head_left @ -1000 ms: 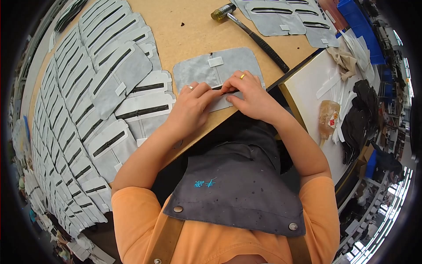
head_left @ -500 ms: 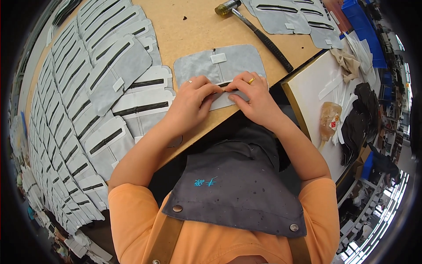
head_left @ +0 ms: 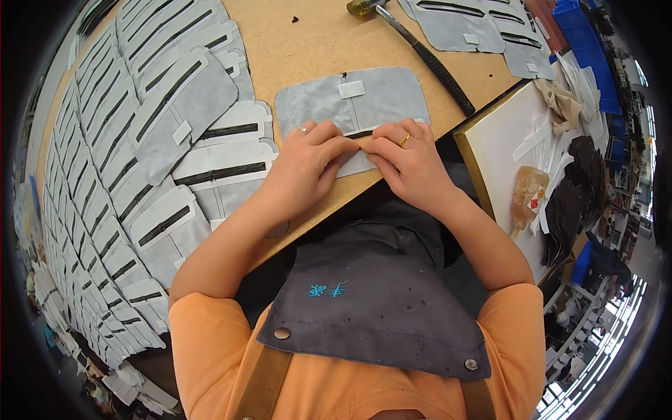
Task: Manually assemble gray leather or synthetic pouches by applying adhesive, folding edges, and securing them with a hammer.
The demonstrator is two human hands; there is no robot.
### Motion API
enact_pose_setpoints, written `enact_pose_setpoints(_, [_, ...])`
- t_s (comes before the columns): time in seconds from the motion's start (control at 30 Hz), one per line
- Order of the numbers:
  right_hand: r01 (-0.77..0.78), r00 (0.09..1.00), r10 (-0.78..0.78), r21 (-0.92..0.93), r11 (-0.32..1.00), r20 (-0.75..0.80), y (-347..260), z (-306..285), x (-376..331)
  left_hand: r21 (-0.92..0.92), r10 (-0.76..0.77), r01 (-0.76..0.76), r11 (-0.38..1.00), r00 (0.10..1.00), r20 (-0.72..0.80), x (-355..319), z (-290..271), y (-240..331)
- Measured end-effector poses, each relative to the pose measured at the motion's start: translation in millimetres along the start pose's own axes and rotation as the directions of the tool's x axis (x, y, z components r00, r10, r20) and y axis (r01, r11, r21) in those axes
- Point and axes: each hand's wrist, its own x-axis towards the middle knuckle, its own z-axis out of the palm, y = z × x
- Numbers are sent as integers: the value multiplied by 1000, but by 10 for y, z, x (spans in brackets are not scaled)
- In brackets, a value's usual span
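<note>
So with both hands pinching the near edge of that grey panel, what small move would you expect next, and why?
Probably sliding the fingertips along the slit, pressing it flat. The left hand and right hand meet at the near edge of the grey panel, where the dark slit ends under their fingers; the rest of it lies flat on the table.

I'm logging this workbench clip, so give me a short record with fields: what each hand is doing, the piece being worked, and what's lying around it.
left hand: left hand presses its fingertips on the near edge of the grey panel
right hand: right hand, ring on one finger, pinches the same edge
worked piece: flat on the wooden table, white tab near its top
left side: rows of grey panels overlapping
far side: hammer
right side: white board
</note>
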Motion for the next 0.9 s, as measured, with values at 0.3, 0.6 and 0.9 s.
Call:
enact_pose_setpoints(0.3, [-2, 1000, 2, -71, 997, -1, -12, 22, -25, 169, 37, -40, 985, 999, 22, -32, -11, 52])
enact_pose_setpoints(0.6, [-70, 997, 70, 8, 998, -26, 4, 49, -58, 63, -2, 4, 998, 1000, -29, -46, 25, 7])
enact_pose_setpoints(0.9, [110, 994, -110, -127, 986, 3, 4, 60, -77, 101, -19, 21, 995, 1000, -20, -46, 38, 18])
